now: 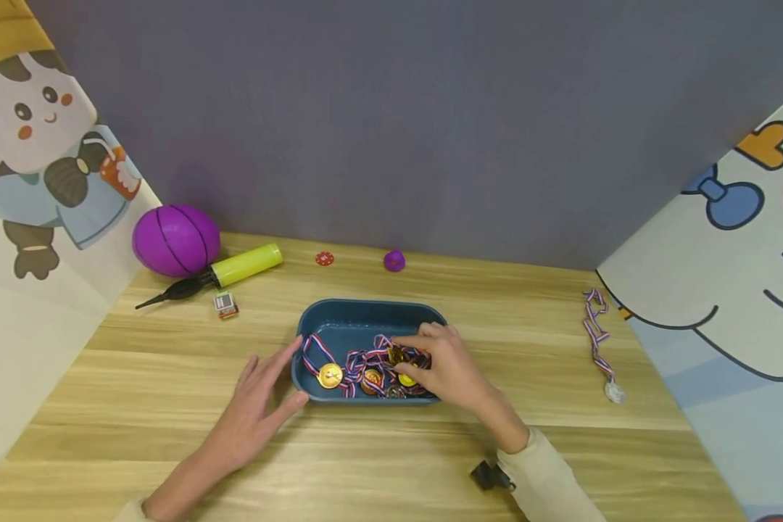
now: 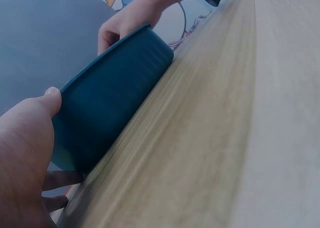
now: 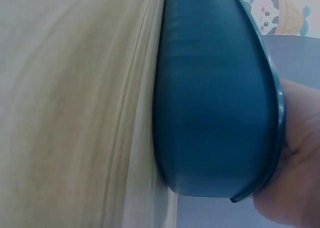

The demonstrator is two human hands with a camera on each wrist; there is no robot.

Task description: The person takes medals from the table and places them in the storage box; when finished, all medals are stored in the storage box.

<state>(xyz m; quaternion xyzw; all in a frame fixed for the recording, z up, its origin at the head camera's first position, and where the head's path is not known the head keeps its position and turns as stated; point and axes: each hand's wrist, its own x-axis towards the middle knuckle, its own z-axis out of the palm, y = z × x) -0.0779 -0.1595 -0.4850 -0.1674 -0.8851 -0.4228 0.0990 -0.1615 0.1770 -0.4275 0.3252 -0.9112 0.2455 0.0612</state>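
A dark blue plastic basin [image 1: 346, 312] stands on the wooden table, holding several medals on red, white and blue ribbons. At its left end lies a gold medal [image 1: 330, 375] with its ribbon looped above it; the others are tangled on the right. My left hand [image 1: 251, 420] has its fingers and thumb spread against the basin's left end. Reaching over the right rim, my right hand [image 1: 453, 368] pinches another gold medal [image 1: 396, 354] between thumb and forefinger. In the right wrist view, the basin wall [image 3: 215, 98] hides the fingertips.
A silver medal [image 1: 615, 392] lies with its ribbon stretched out at the right. Toward the back left are a purple ball [image 1: 176, 241], a yellow hand pump [image 1: 246, 265] and a small box-like item [image 1: 225, 304]. A red chip [image 1: 324, 259] and small purple object [image 1: 394, 261] lie behind the basin.
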